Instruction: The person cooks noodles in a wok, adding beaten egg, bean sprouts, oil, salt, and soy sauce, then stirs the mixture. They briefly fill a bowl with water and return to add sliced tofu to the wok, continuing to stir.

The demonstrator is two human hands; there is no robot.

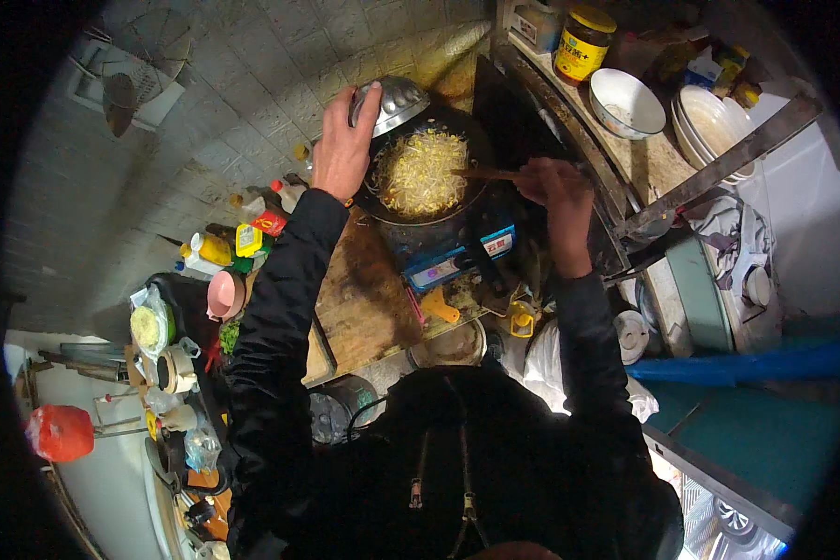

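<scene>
My left hand (345, 147) grips a shiny metal bowl (397, 103) by its edge, tipped over the far left side of a dark wok (420, 218). Bean sprouts (423, 171) lie heaped in the wok, pale with yellow heads. From the right, my right hand (549, 183) holds a wooden utensil (490, 173), whose tip reaches the sprouts; whether it is chopsticks or a spatula handle I cannot tell. Below the wok is a cooker with a blue front edge (434, 271).
Bottles and seasoning containers (213, 248) line the wall at left, near a pink bowl (225, 295). A wooden board (357, 287) lies before the cooker. On the right shelf are a sauce jar (583, 45), a white bowl (626, 103) and stacked bowls (714, 126); a metal bar (721, 168) slants outward.
</scene>
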